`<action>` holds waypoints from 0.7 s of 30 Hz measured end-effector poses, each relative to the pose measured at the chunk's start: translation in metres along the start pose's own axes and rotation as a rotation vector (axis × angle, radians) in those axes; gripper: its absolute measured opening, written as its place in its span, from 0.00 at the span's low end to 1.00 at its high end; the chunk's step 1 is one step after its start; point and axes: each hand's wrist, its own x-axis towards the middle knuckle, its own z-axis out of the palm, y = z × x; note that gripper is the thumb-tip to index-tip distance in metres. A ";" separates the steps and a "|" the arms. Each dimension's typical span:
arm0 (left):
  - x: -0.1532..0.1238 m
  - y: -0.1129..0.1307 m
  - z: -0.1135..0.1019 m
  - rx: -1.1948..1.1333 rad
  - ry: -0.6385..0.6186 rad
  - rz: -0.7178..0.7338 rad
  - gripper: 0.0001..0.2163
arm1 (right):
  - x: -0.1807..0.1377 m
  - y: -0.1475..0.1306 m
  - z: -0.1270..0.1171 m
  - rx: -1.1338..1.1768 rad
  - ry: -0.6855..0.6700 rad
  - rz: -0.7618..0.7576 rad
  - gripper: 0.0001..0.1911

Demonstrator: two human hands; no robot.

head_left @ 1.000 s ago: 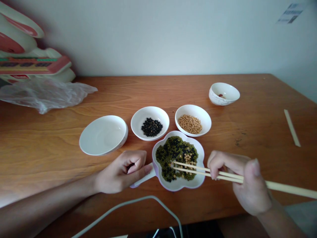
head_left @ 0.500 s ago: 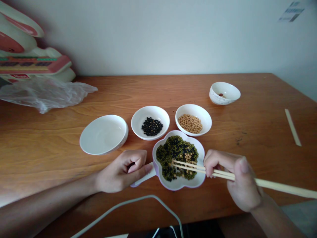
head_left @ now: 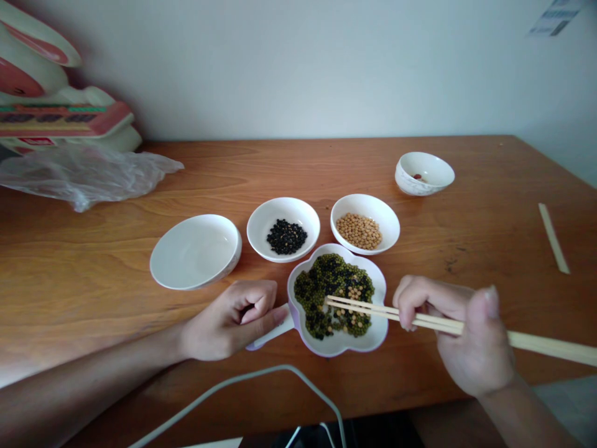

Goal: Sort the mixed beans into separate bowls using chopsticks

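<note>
Two chopsticks [head_left: 438,322], one handled dish [head_left: 377,331], four white bowls [head_left: 194,252].

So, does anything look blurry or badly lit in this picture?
In the head view, the paper label at upper right is smeared past reading, yet both chopsticks are distinct; also in the head view, pale glare washes the wooden table at far left, while its front edge looks dim.

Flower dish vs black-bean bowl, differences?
The flower dish has a scalloped rim and handle; the black-bean bowl is round, no handle visible. The dish holds green, black and tan beans; the bowl, black beans. The left hand holds the dish; neither hand touches the bowl. Both sit on the table.
</note>
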 end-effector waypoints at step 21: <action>0.001 0.003 0.001 -0.013 0.004 -0.019 0.20 | -0.006 0.010 0.001 -0.015 -0.028 -0.028 0.37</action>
